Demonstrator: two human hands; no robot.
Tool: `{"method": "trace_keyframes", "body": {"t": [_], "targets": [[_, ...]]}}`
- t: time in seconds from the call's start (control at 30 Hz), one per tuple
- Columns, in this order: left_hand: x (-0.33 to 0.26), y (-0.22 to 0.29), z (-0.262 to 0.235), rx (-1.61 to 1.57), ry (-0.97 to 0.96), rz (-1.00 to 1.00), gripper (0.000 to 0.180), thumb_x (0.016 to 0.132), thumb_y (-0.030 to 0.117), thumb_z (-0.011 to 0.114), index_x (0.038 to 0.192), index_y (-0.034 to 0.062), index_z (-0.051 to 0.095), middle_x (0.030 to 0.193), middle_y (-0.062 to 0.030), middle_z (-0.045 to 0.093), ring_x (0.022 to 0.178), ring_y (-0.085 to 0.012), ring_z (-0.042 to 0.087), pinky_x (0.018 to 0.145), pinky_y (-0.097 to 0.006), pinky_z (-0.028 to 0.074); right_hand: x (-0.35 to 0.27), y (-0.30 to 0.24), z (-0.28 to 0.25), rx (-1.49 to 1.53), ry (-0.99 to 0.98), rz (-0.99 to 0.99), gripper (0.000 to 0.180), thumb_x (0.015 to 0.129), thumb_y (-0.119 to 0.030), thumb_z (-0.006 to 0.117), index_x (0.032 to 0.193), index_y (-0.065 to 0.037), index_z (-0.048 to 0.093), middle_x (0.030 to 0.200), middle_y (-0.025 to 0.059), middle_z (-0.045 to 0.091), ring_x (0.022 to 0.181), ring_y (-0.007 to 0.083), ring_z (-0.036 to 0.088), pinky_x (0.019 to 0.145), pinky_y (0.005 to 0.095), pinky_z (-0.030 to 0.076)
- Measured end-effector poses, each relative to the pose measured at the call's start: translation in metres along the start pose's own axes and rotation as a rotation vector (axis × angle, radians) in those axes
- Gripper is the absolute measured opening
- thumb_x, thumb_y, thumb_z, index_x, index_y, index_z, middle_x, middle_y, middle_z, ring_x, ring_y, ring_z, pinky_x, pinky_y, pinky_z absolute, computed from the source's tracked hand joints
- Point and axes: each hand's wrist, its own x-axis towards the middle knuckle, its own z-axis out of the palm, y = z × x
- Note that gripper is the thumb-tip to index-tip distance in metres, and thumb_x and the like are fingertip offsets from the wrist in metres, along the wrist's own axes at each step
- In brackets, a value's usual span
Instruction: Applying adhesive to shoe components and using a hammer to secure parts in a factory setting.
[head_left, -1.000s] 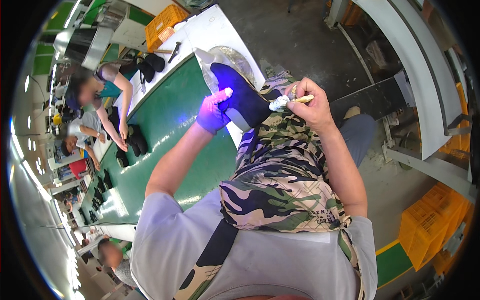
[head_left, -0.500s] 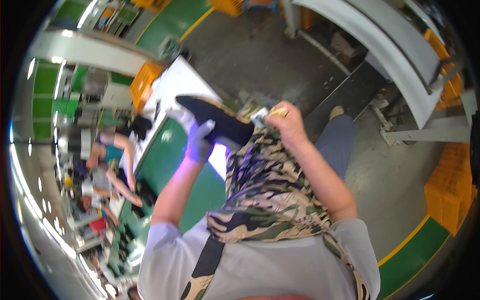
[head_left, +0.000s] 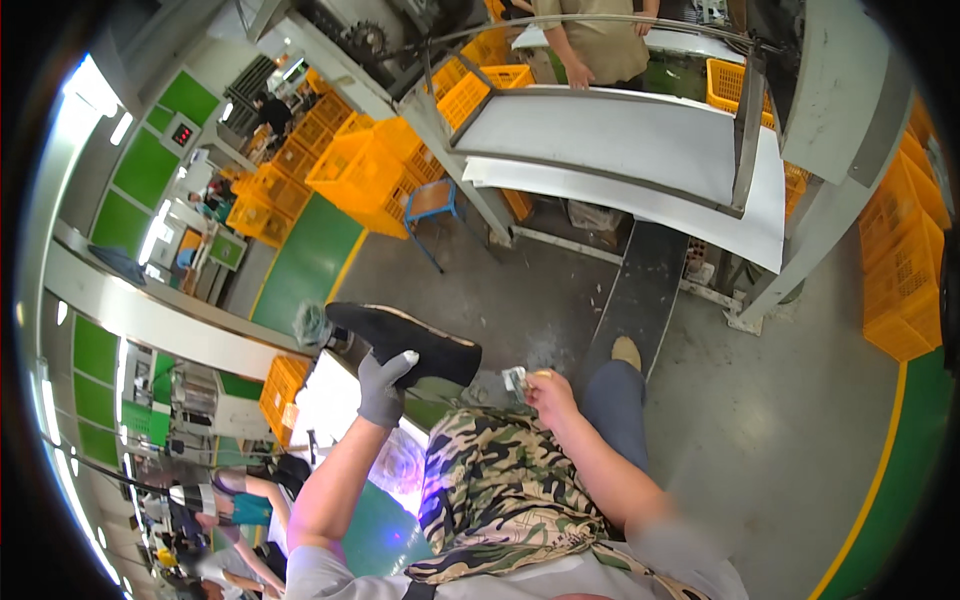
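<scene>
A black shoe or boot point(head_left: 405, 338) with a pale line along its upper edge is tilted in front of me, left of the middle. My left hand point(head_left: 381, 392), in a grey glove, grips it from below, with the thumb lying across its side. To the right, my bare right hand point(head_left: 552, 396) is closed on a small whitish item point(head_left: 514, 381) with a yellowish part at the fingers. Its kind is too small to make out. That item is held near the shoe's right end, a little apart from it.
The lit white table point(head_left: 328, 398) and green work surface are at my left. Ahead stand a blue stool point(head_left: 430, 202), stacked orange crates point(head_left: 365, 170) and a metal-framed machine with a white board point(head_left: 610, 135). A person in khaki point(head_left: 595, 50) is behind it. More crates point(head_left: 900, 270) are at right.
The view has tipped up, showing the machine and the person behind it. The right hand with its small item is farther from the shoe. Both hands keep their holds.
</scene>
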Motion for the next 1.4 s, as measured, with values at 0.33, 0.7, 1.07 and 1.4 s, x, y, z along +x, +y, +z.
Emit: {"method": "trace_keyframes", "body": {"t": [0.33, 0.7, 1.07, 1.4], "targets": [[0.051, 0.079, 0.118, -0.095, -0.079, 0.215, 0.037, 0.076, 0.005, 0.068, 0.111, 0.0, 0.059, 0.103, -0.0064, 0.065, 0.094, -0.0177, 0.061, 0.084, -0.03, 0.049, 0.03, 0.001, -0.038, -0.109, 0.101, -0.128, 0.015, 0.079, -0.011, 0.071, 0.085, -0.011, 0.057, 0.074, 0.0017, 0.062, 0.062, 0.0129, 0.058, 0.05, 0.027, 0.043], [0.021, 0.35, 0.217, 0.284, -0.284, 1.006, 0.037, 0.074, 0.013, 0.071, 0.107, -0.0014, 0.062, 0.096, -0.0074, 0.066, 0.088, -0.0177, 0.061, 0.085, -0.031, 0.048, 0.039, 0.009, -0.048, -0.235, 0.049, -0.105, 0.017, 0.077, -0.011, 0.071, 0.086, -0.008, 0.057, 0.072, 0.004, 0.062, 0.057, 0.0126, 0.056, 0.046, 0.0271, 0.04], [0.015, 0.514, 0.322, 0.587, -0.649, 1.032, 0.042, 0.069, 0.017, 0.08, 0.105, -0.0017, 0.068, 0.103, -0.0164, 0.07, 0.096, -0.0235, 0.065, 0.087, -0.031, 0.048, 0.034, 0.009, -0.034, -0.289, 0.009, -0.095, 0.015, 0.077, -0.009, 0.071, 0.084, -0.006, 0.058, 0.071, 0.0048, 0.061, 0.053, 0.0123, 0.052, 0.044, 0.0258, 0.038], [0.113, 0.507, 0.396, 1.418, 0.334, 1.366, 0.024, 0.074, 0.023, 0.078, 0.091, 0.0075, 0.07, 0.083, -0.0158, 0.068, 0.074, -0.0311, 0.068, 0.067, -0.039, 0.052, 0.047, 0.005, -0.028, -0.342, -0.035, -0.131, 0.016, 0.072, -0.007, 0.071, 0.082, -0.007, 0.058, 0.069, 0.0043, 0.06, 0.05, 0.0109, 0.051, 0.044, 0.0247, 0.038]]}}
